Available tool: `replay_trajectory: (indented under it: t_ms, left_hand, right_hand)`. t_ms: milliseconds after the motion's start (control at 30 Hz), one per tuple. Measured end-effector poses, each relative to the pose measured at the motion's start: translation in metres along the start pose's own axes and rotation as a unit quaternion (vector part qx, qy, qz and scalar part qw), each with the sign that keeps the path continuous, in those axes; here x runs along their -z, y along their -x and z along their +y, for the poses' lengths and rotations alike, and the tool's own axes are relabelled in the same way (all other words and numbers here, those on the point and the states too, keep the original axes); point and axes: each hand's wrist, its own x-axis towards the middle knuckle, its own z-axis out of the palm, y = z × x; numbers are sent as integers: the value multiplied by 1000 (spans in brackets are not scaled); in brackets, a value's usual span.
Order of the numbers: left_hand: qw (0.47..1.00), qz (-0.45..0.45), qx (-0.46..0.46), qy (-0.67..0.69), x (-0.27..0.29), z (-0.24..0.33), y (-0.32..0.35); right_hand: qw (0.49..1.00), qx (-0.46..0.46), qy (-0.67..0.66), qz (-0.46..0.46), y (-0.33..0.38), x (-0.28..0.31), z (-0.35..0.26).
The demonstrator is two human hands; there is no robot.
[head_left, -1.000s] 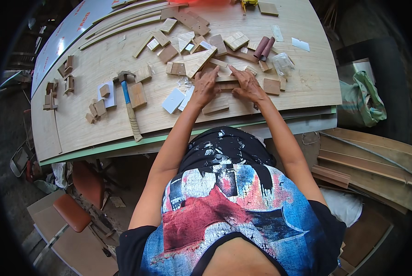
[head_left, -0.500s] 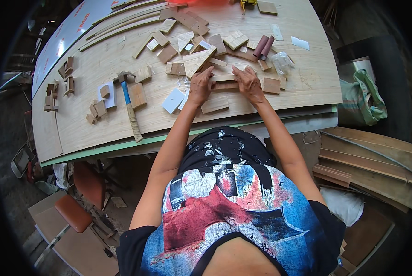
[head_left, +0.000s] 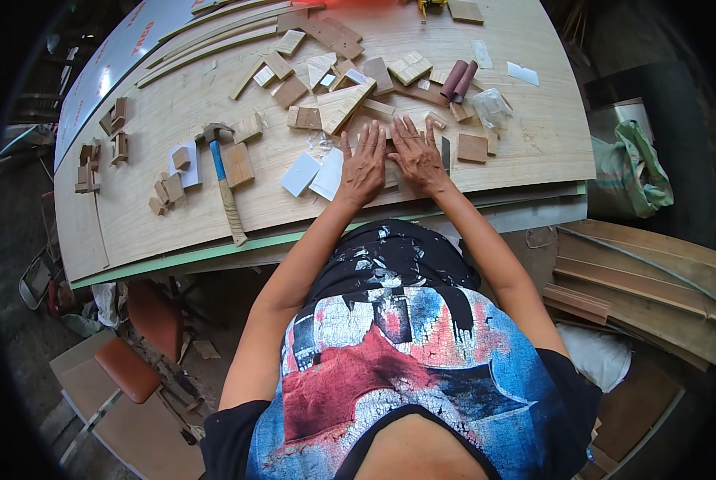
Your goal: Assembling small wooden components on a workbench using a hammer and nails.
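1. Head view: here's the left hand (head_left: 363, 172), palm down, fingers straight, grip wide!
2. Right hand (head_left: 420, 168) is just beside it, also palm down, its grip wide too.
3. And the wood (head_left: 390, 147) peeks out between them, mostly hidden under the fingers.
4. A dark strip (head_left: 446, 154) lies just right of the right hand; a white card (head_left: 328, 175) sits by the left.
5. Farther left, a hammer (head_left: 224, 180) rests on the worktop (head_left: 534, 148).

L hand (head_left: 364, 171) & R hand (head_left: 421, 164) side by side, backs up, fingers straight, pointing twd wood pcs (head_left: 345, 107) on table (head_left: 534, 128). Hammer (head_left: 227, 196) w/ blue-tan handle off left, nr white card (head_left: 301, 174).
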Motion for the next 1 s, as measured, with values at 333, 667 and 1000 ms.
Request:
replay_trajectory:
  t_ms: [333,667,1000]
  left_hand:
    - [999,-26,11,-33,1,6,0]
    - [999,-32,5,-40,-2,7,-3]
    - [999,-14,6,-35,2,4,-5]
  right_hand:
    - [1000,0,-2,-10,3,-4,0]
    - [1000,-4,-15,-17,2,-2,0]
    - [1000,4,0,-10,-1,-2,0]
